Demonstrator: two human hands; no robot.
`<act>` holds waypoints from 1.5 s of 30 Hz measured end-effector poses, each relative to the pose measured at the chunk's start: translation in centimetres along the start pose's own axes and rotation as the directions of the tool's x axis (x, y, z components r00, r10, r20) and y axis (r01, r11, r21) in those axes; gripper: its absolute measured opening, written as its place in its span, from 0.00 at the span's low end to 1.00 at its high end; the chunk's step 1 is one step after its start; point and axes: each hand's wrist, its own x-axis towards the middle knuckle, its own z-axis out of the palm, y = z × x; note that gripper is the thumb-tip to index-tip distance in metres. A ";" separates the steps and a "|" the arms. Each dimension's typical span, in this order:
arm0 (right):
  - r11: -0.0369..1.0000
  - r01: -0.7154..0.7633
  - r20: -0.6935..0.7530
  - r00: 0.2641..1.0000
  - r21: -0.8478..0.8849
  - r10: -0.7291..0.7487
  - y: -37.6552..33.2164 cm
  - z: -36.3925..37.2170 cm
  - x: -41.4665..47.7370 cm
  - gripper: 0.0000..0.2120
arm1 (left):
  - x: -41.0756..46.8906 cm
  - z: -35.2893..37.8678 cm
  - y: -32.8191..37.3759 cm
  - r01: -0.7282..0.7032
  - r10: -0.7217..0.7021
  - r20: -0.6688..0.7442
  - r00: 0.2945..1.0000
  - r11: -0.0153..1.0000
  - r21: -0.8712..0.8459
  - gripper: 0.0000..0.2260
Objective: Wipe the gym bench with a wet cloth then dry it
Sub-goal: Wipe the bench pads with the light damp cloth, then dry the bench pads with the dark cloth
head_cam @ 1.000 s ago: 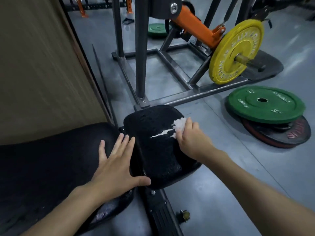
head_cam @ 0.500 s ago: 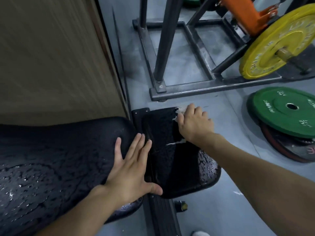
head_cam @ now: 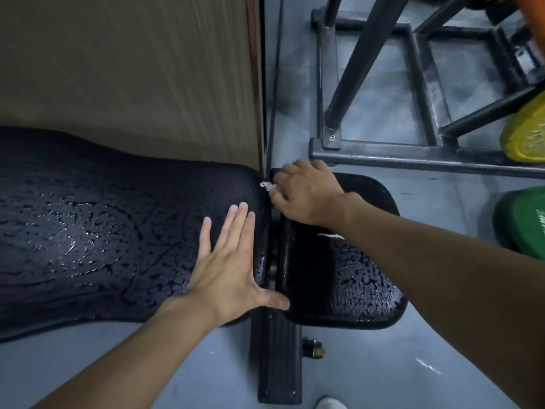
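Note:
The black gym bench has a long back pad (head_cam: 103, 231) on the left and a smaller seat pad (head_cam: 354, 284) on the right, both beaded with water. My left hand (head_cam: 230, 261) lies flat and open on the right end of the back pad. My right hand (head_cam: 306, 193) is closed on a small white cloth (head_cam: 267, 185) at the far edge of the gap between the two pads; only a scrap of the cloth shows past my fingers. A white tear (head_cam: 330, 236) marks the seat pad beside my right forearm.
A wooden panel (head_cam: 132, 69) stands right behind the bench. A dark steel rack frame (head_cam: 413, 154) sits on the grey floor beyond the seat. A yellow plate (head_cam: 525, 137) and a green plate (head_cam: 525, 219) are at the right. The bench's black base bar (head_cam: 280, 358) runs toward me.
My right hand has slid the cloth leftward across the seat pad to the gap between the pads. The view has tilted down and shifted left; my left hand stays flat on the back pad.

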 end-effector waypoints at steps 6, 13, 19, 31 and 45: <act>0.962 0.243 -0.074 0.964 -0.126 -0.254 -2.4 1.5 -5.8 0.29 | -0.1 -0.7 -1.6 -0.089 0.090 0.005 0.996 0.987 -0.132 0.52; 0.978 0.178 -0.060 0.981 -0.107 -0.185 -2.8 1.5 -6.3 0.29 | 0.0 -1.2 -2.0 -0.085 0.096 0.037 0.995 0.967 -0.240 0.36; 0.992 0.123 -0.165 0.978 -0.027 -0.126 -5.4 2.7 -9.6 0.23 | 0.0 -1.0 -2.0 -0.070 0.079 0.025 0.997 0.963 -0.261 0.32; 0.938 0.332 -0.159 0.925 -0.100 -0.345 -6.4 4.9 -17.3 0.15 | -1.3 0.2 2.7 0.016 -0.014 0.010 1.000 0.948 -0.317 0.22; 0.177 -0.220 0.095 0.842 0.959 0.531 -9.6 -3.0 -18.2 0.15 | -4.4 -3.1 2.3 0.119 -0.114 0.070 0.991 0.515 -0.849 0.15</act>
